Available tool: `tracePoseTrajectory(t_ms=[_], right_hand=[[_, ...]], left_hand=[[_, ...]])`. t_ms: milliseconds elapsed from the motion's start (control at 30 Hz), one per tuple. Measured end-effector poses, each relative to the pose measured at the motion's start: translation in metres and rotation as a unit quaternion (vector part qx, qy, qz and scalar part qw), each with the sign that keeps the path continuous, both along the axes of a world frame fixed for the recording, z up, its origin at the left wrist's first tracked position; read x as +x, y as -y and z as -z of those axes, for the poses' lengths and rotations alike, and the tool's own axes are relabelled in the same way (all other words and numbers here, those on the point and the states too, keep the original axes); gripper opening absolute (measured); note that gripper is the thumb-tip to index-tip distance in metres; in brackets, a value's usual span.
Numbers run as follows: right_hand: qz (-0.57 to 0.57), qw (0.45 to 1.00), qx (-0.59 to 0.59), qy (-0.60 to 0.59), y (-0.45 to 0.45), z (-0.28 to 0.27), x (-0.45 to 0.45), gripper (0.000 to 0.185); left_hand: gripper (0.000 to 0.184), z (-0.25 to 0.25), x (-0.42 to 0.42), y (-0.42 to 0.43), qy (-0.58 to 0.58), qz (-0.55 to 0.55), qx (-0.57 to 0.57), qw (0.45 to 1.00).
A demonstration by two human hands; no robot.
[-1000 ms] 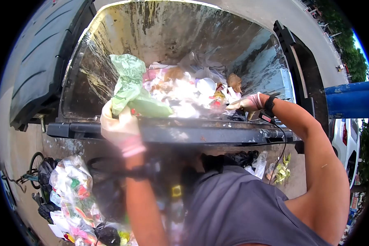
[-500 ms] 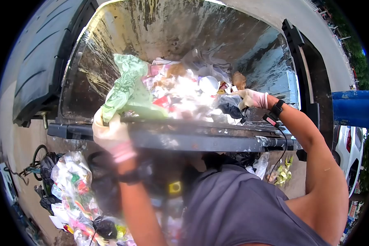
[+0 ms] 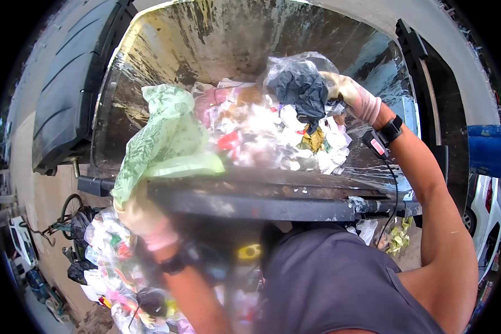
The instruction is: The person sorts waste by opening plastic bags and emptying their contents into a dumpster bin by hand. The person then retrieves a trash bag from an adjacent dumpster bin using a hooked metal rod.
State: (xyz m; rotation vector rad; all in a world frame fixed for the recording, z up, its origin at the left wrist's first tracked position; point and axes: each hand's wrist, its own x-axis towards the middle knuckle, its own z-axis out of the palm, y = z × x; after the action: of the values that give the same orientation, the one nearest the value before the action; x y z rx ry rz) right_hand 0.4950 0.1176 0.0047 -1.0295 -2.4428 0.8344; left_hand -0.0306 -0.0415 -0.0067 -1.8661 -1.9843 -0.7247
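Note:
My gloved left hand (image 3: 142,220) is closed on the lower end of a pale green plastic bag (image 3: 164,133), just outside the bin's front rim. The bag stretches up over the rim into the bin; the hand is partly blurred. Inside the bin, on the right, my gloved right hand (image 3: 350,96) grips a crumpled black plastic bag (image 3: 300,92), with clear plastic bunched around it. Loose rubbish (image 3: 250,131) lies below: white paper and tissue, a red scrap, pink plastic and a brownish-yellow wrapper.
The dirty bin (image 3: 261,209) has a thick dark front rim at my waist. Its lid (image 3: 72,83) hangs on the left. Below left is a heap of bagged rubbish (image 3: 114,267), with a bicycle (image 3: 67,220) beyond. A blue barrel (image 3: 487,147) and a white car (image 3: 484,211) stand at right.
My left hand has moved down and left, pulling the green bag farther over the rim. My right hand has lifted the black bag and clear plastic up and toward the bin's back.

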Motion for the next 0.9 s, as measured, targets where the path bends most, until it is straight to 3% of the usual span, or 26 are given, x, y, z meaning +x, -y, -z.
tracePoseTrajectory(t_ms=[33, 100, 133, 167, 233, 267, 300, 367, 433, 533, 600, 633, 700, 767, 833, 900], right_hand=[[0.043, 0.997, -0.048, -0.047, -0.003, -0.013, -0.013, 0.013], [-0.038, 0.996, 0.059, -0.05, -0.015, -0.022, -0.032, 0.013], [-0.074, 0.989, 0.114, -0.055, -0.021, -0.027, -0.042, 0.014], [-0.097, 0.983, 0.145, -0.059, -0.026, -0.033, -0.056, 0.01], [-0.077, 0.986, 0.055, -0.136, -0.025, -0.034, -0.09, 0.006], [-0.066, 0.982, 0.012, -0.178, -0.024, -0.034, -0.107, 0.009], [-0.108, 0.976, 0.104, -0.157, -0.025, -0.044, -0.119, 0.012], [-0.144, 0.966, 0.113, -0.181, -0.017, -0.059, -0.15, 0.019], [-0.134, 0.956, -0.053, -0.257, 0.0, -0.073, -0.192, 0.028], [-0.096, 0.912, -0.306, -0.257, 0.031, -0.082, -0.244, 0.042], [-0.076, 0.885, -0.417, -0.194, 0.051, -0.071, -0.278, 0.05], [-0.086, 0.89, -0.417, -0.166, 0.059, -0.06, -0.295, 0.055], [-0.167, 0.94, -0.201, -0.221, 0.077, -0.008, -0.322, 0.057], [-0.162, 0.96, -0.153, -0.168, 0.104, -0.008, -0.339, 0.057], [-0.132, 0.982, -0.127, -0.041, 0.119, -0.037, -0.345, 0.057], [-0.161, 0.983, -0.09, -0.021, 0.135, -0.039, -0.349, 0.056]], left_hand=[[0.021, -0.005, -0.001, 0.01, 0.075, 0.023, 0.016, 0.997], [0.018, -0.015, -0.003, 0.029, 0.222, 0.073, 0.058, 0.971], [0.022, -0.016, -0.006, 0.043, 0.356, 0.081, 0.074, 0.928], [0.028, -0.012, -0.01, 0.061, 0.525, 0.08, 0.092, 0.842], [0.041, -0.003, -0.015, 0.089, 0.747, 0.098, 0.141, 0.642], [0.046, 0.0, -0.016, 0.101, 0.769, 0.127, 0.126, 0.613], [0.051, 0.003, -0.017, 0.113, 0.79, 0.154, 0.11, 0.583], [0.05, 0.0, -0.013, 0.13, 0.873, 0.22, 0.104, 0.423], [0.051, -0.009, 0.002, 0.139, 0.919, 0.272, 0.095, 0.269], [0.057, 0.017, -0.005, 0.169, 0.885, 0.231, 0.128, 0.384], [0.057, 0.017, 0.01, 0.178, 0.865, 0.085, 0.137, 0.475], [0.056, 0.035, 0.007, 0.189, 0.864, 0.069, 0.142, 0.478], [0.056, 0.036, 0.019, 0.181, 0.827, 0.189, 0.087, 0.523], [0.053, 0.035, 0.036, 0.164, 0.772, 0.113, 0.023, 0.625], [0.052, 0.002, 0.063, 0.134, 0.811, 0.047, 0.006, 0.582], [0.055, 0.004, 0.073, 0.116, 0.787, 0.019, -0.003, 0.616]])
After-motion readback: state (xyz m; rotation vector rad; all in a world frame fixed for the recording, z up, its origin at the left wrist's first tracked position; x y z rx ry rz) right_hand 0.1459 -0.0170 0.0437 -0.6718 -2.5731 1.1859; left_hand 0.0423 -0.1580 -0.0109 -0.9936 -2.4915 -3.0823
